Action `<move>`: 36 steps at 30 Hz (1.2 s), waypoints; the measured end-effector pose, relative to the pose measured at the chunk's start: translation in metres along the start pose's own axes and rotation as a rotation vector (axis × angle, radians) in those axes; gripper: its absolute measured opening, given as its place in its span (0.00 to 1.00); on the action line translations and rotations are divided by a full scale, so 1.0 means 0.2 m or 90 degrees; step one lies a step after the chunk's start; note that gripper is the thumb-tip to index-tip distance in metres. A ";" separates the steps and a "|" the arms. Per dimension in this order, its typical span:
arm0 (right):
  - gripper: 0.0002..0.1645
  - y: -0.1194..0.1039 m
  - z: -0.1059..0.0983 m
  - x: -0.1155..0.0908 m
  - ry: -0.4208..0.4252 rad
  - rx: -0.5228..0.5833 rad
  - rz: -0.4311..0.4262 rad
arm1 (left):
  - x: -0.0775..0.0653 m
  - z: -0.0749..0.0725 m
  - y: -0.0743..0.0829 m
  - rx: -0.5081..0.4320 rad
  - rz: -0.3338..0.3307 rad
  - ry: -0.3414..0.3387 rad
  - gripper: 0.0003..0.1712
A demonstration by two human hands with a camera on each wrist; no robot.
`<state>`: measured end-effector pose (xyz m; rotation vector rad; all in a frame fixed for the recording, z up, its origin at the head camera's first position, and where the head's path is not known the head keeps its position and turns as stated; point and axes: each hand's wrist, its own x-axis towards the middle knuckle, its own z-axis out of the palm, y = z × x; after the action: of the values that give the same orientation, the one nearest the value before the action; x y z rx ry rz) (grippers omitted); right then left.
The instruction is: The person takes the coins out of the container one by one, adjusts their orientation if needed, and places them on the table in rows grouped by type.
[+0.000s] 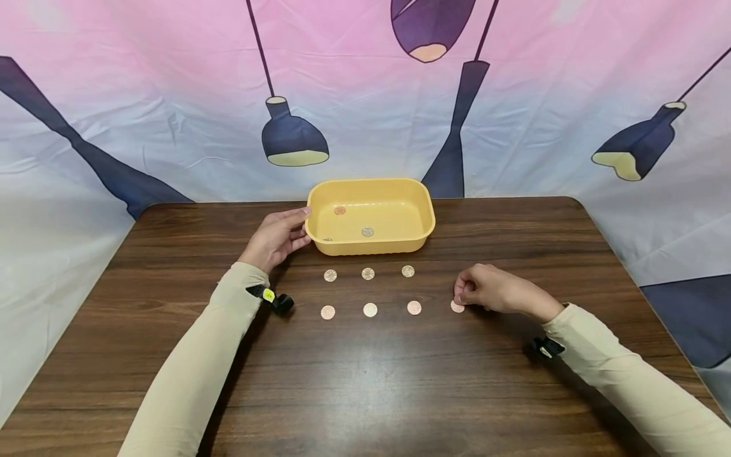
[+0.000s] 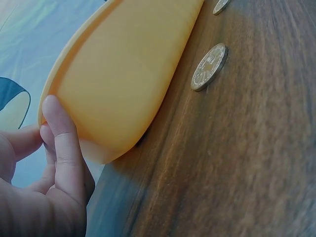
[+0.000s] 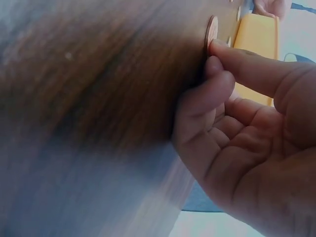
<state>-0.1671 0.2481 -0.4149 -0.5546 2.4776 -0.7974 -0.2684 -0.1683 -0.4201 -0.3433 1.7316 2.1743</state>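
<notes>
At the left end of a yellow plastic basin (image 1: 371, 248), my left hand (image 1: 276, 236) pinches the rim between thumb and fingers, as the left wrist view shows up close. My right hand (image 1: 488, 289) pinches the edge of a copper-coloured coin (image 1: 457, 306) at the table surface. In the right wrist view this coin (image 3: 212, 30) sticks out past the thumb and fingertip. Inside the basin lie a copper-coloured coin (image 1: 339, 210) and a silvery coin (image 1: 368, 232); another is mostly hidden behind the front wall.
Three gold-coloured coins, the middle one (image 1: 368, 273) among them, form a row before the basin. Nearer, three copper-coloured coins (image 1: 370, 310) line up with the pinched one. All lie on a dark wooden table (image 1: 365, 387). Behind its far edge hangs a printed cloth (image 1: 365, 114).
</notes>
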 end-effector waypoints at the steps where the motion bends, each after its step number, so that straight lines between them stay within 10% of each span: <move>1: 0.08 0.00 0.00 0.00 -0.003 0.006 0.005 | 0.00 0.00 0.00 -0.001 0.000 0.000 0.30; 18: 0.07 -0.18 -0.19 0.08 0.090 -0.007 -0.066 | 0.00 0.00 0.01 -0.008 -0.002 -0.001 0.27; 25: 0.05 -0.33 -0.24 0.30 0.170 -0.009 -0.108 | -0.01 0.00 0.00 -0.004 0.009 0.001 0.27; 36: 0.02 -0.49 -0.17 0.70 0.153 -0.029 -0.090 | -0.01 0.01 -0.01 -0.006 0.009 0.015 0.28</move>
<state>-0.2771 0.1189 -0.3729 -0.6931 2.7038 -0.9115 -0.2656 -0.1673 -0.4203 -0.3618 1.7410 2.1973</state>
